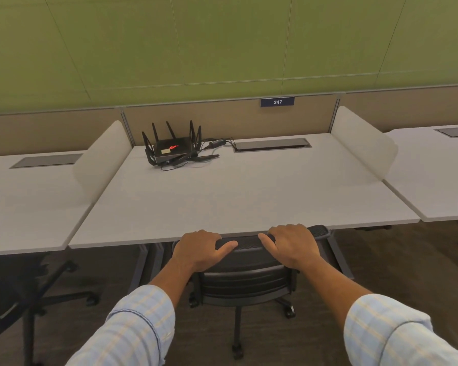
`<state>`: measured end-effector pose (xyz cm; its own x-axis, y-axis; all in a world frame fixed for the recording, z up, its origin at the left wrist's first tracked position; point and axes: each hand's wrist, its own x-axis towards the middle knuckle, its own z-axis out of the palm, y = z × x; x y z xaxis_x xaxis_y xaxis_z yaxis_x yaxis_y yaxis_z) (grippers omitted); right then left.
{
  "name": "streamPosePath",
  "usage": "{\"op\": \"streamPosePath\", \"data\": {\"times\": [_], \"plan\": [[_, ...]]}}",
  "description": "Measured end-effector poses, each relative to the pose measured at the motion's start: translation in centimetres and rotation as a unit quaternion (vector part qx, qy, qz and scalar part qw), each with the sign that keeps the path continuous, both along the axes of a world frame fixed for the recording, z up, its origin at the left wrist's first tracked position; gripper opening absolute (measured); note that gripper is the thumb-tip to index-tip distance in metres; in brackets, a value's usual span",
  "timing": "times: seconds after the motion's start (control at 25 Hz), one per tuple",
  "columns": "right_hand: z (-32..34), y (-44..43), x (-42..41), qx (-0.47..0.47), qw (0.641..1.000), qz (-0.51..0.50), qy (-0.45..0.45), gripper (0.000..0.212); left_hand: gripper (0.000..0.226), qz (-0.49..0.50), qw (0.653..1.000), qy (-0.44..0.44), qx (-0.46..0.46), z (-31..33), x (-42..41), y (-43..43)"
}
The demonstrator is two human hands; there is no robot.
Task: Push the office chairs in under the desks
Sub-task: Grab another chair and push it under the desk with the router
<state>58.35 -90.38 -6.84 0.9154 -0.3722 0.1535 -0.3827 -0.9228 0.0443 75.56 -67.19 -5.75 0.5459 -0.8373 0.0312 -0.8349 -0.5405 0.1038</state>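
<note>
A green wall (222, 40) fills the upper view, with a tan partition (222, 120) below it carrying a blue sign (277, 101) that reads 247. In front stands a row of pale tables; the middle table (236, 196) is flanked by a left table (24, 207) and a right table (434, 175), with a rounded white divider (101, 159) and another divider (362, 146) at its sides. Dark carpet (394, 260) lies below.

A black chair (245, 283) stands at the middle table's front edge, its seat under the top and its backrest top just at the edge. A second chair (24, 294) sits at lower left, well out from the left table.

A closed cable hatch (271, 144) lies in the table's rear, and a black router (172, 150) with upright antennas stands left of it, cords trailing beside.

The left hand (200, 250) and right hand (292, 245) both grip the backrest top, fingers curled over it and thumbs pointing inward. Plaid sleeves (132, 331) are rolled to the forearms.
</note>
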Motion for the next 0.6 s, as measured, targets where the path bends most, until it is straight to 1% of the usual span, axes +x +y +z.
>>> {"op": "streamPosePath", "data": {"times": [0.08,0.16,0.24,0.32,0.4,0.52,0.6], "plan": [[-0.1,0.2,-0.1,0.002,1.000,-0.004,-0.009,0.077,0.087,0.009,1.000,-0.011,-0.012,0.1,-0.4,0.3],[-0.3,0.6,-0.3,0.013,0.999,-0.014,-0.031,0.075,0.087,0.026,0.998,-0.043,-0.030,0.0,-1.2,0.5],[-0.4,1.2,-0.7,0.027,0.998,-0.020,-0.056,0.071,0.081,0.049,0.995,-0.072,-0.052,-0.2,-2.2,0.9],[-0.4,1.9,-1.5,0.043,0.997,-0.027,-0.058,0.067,0.077,0.059,0.992,-0.075,-0.078,-0.7,-3.3,1.4],[-0.5,3.0,-2.7,0.055,0.997,-0.037,-0.036,0.071,0.079,0.052,0.994,-0.078,-0.062,-1.1,-4.0,2.2],[-0.5,5.0,-4.9,0.070,0.996,-0.050,0.008,0.081,0.094,0.043,0.996,-0.072,-0.006,-1.1,-5.4,3.7],[-0.7,6.9,-6.9,0.080,0.995,-0.065,0.011,0.081,0.097,0.037,0.997,-0.061,-0.007,-1.1,-6.6,4.9]]}}
